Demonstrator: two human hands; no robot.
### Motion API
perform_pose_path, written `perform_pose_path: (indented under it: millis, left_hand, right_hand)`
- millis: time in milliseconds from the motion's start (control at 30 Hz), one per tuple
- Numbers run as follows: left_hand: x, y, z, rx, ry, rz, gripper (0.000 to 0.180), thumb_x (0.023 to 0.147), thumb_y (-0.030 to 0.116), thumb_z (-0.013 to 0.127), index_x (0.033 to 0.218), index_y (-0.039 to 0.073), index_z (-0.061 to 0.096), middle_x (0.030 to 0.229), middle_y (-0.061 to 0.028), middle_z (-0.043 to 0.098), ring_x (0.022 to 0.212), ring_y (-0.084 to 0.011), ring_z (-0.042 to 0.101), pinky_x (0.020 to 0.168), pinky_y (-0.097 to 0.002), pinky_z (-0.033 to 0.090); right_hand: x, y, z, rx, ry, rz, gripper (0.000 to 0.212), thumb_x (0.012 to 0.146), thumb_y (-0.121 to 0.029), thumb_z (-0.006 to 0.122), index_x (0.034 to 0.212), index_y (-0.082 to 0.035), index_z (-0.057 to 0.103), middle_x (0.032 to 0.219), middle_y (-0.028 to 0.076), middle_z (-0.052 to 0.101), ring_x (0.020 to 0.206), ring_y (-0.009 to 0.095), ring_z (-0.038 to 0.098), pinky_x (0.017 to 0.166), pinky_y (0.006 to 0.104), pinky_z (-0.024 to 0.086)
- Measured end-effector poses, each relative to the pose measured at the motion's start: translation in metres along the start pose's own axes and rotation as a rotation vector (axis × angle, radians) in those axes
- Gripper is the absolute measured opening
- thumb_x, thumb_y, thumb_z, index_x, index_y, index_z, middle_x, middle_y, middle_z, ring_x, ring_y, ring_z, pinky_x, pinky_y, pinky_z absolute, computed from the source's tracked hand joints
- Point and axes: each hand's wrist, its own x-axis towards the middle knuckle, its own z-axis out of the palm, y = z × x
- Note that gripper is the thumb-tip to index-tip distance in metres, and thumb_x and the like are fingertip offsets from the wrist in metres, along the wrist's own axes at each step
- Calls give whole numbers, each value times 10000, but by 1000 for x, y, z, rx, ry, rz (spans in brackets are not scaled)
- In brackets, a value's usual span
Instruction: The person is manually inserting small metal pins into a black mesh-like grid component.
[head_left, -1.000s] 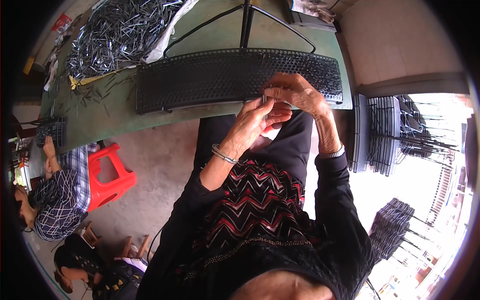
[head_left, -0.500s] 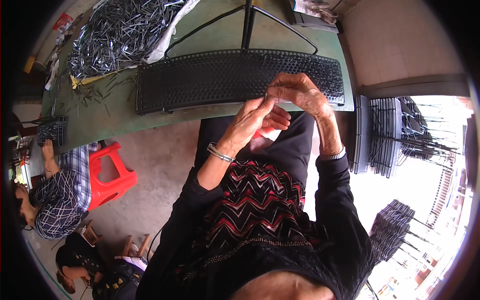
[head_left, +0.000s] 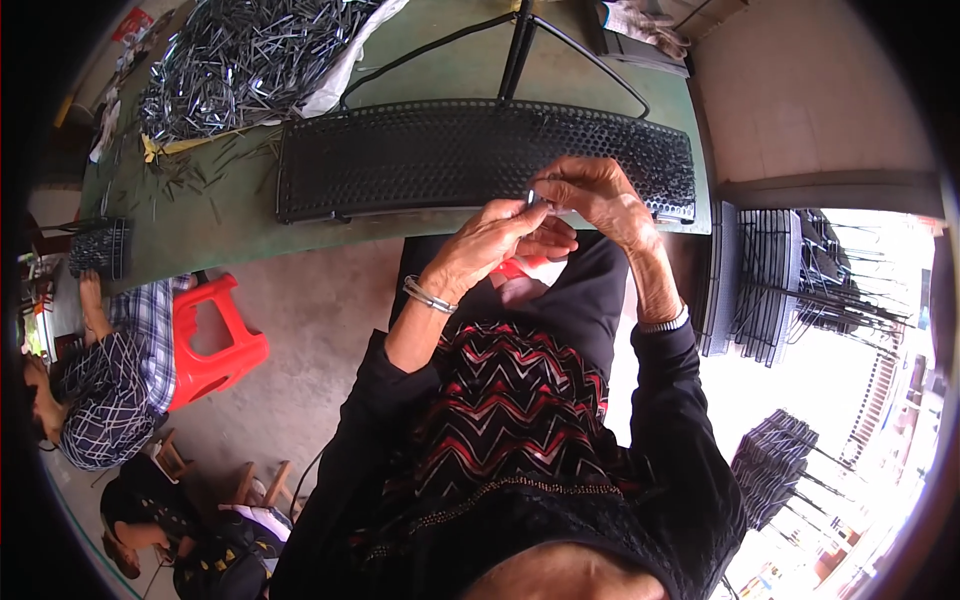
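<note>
My left hand (head_left: 485,245) is closed, its thumb and fingers pinching a small shiny dark strip (head_left: 530,198) that stands up from the fingertips. Right against it, my right hand (head_left: 600,198) is bent over with its fingertips pressed together; what they hold is hidden by the fingers. Both hands meet at the near edge of a long black perforated panel (head_left: 400,160). Many small strips stick up from the panel's holes at its right end, while the left part shows bare holes.
The panel lies on a green table (head_left: 220,235), its black rod frame (head_left: 515,60) reaching away. A heap of dark strips (head_left: 260,60) fills a white sack at the back left. Finished-looking panels (head_left: 765,275) are stacked at right. A red stool (head_left: 220,345) and a seated person (head_left: 115,390) are at left.
The shiny strip now shows more clearly between my fingertips. My hands stay together at the panel's near edge, and the whole view has shifted slightly.
</note>
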Motion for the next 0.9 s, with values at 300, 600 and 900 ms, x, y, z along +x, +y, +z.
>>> perform_pose_path:
  millis: [300,600,900]
  left_hand:
    - [-1,-4,0,-136,81,17,462,966,353,545,1169,-61,545,1058,-188,636,1004,-267,650,875,-368,555]
    - [-6,-17,2,-16,187,16,427,1004,321,471,1262,-15,520,1030,-188,663,929,-241,680,811,-326,569]
    - [-8,-25,3,-54,213,36,345,987,302,519,1159,12,593,919,-123,671,818,-190,677,704,-295,571]
  right_hand:
    - [16,-1,-3,12,150,-171,110,896,-98,624,919,4,659,772,58,677,730,90,624,665,237,486]
    - [68,-3,7,-226,597,-365,163,915,-132,614,973,11,667,794,74,716,771,95,675,713,220,500]
    - [91,16,13,-459,650,-420,131,888,-131,628,954,-32,682,775,76,713,737,119,684,690,256,503]
